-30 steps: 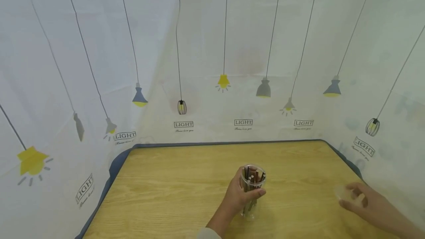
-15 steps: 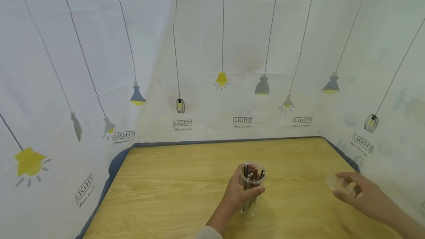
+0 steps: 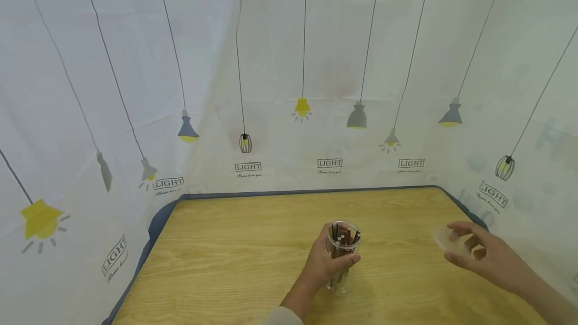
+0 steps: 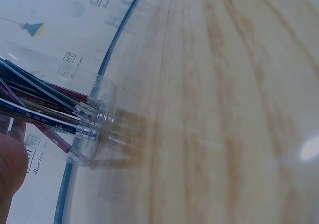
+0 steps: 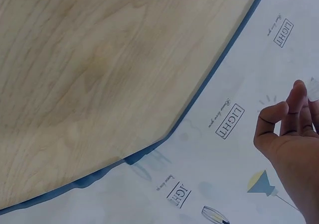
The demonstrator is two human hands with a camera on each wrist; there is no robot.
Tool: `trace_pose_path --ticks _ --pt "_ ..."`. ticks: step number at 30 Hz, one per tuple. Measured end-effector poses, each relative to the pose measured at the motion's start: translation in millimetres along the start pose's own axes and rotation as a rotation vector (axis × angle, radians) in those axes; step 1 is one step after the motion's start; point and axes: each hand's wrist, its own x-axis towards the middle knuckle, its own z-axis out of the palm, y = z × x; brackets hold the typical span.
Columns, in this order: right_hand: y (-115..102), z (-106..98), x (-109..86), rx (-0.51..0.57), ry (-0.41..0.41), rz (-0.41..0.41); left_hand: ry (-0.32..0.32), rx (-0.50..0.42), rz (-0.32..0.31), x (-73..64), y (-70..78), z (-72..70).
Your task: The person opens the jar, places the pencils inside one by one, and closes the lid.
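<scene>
In the head view my left hand [image 3: 322, 260] grips a clear cylindrical jar [image 3: 340, 285], which stands upright near the table's middle. Several dark and reddish pencils [image 3: 341, 240] lean inside, their tips up at the uncovered mouth. The left wrist view shows the metal-banded ends of the pencils [image 4: 84, 132] down at the base of the jar [image 4: 110, 102], close to the tabletop. Off to the right, my right hand [image 3: 485, 257] pinches a round translucent lid [image 3: 444, 240] between thumb and fingers, above the table and apart from the jar. Only a sliver of that lid [image 5: 314, 88] enters the right wrist view.
A wood-grain tabletop [image 3: 226, 255] with a dark blue edge [image 3: 289, 193] lies beneath both hands. White cloth walls [image 3: 280, 64] printed with hanging lamps and the word LIGHT surround it on the back and both sides.
My right hand has moved left with the lid, nearer to the jar, and slightly up. The left hand keeps its grip on the jar in place. The head view has shifted slightly.
</scene>
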Motion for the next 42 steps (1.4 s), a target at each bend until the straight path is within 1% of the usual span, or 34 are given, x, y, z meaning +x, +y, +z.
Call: trace_pose_path --ticks 5,10,12,15,23,31,37,42 --pt "-13.3 -1.0 6.2 0.023 0.0 -0.018 0.012 0.023 -0.008 -0.4 -0.6 0.5" --pt "-32.9 0.0 15.2 0.106 -0.036 -0.042 0.01 0.028 -0.011 -0.2 0.0 0.5" --pt "-42.1 0.5 19.6 0.135 -0.051 -0.072 0.009 0.027 -0.008 -0.4 0.1 0.5" --pt "-56.2 1.6 26.9 0.149 -0.049 -0.117 0.001 0.02 -0.004 -0.2 0.2 0.5" --pt "-85.7 5.9 41.8 0.134 -0.017 -0.231 -0.001 0.008 -0.008 -0.2 -0.3 1.2" --pt "-101.0 14.6 52.4 0.172 0.001 -0.324 -0.002 0.02 -0.013 -0.7 -0.1 0.1" --pt "-110.1 20.6 57.3 0.173 -0.004 -0.342 0.0 0.032 -0.012 0.1 -1.6 -0.2" --pt "-118.2 25.2 61.5 0.183 -0.014 -0.348 0.001 0.017 -0.016 0.3 -2.0 0.2"
